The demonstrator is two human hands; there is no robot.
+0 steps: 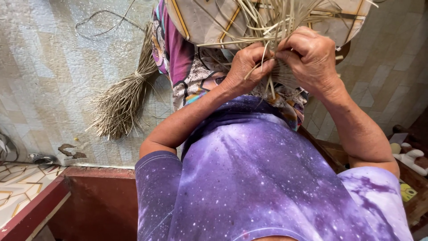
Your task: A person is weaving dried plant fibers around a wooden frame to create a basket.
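While both press together, left hand (244,67) and right hand (310,56) pinch pale straw strips (267,22) between them.

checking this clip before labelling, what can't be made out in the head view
- Woven piece: mostly hidden behind left hand and right hand.
- Loose strips: ends cut off by the top edge.
- Small pale objects at right: too small, partly cut off.

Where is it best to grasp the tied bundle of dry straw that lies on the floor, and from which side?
Probably at the bound neck of the straw bundle, where a tie pulls the stalks into a narrow waist. Come from above, fingers closing across the neck. The lower end fans out loose and would likely slip or shed.
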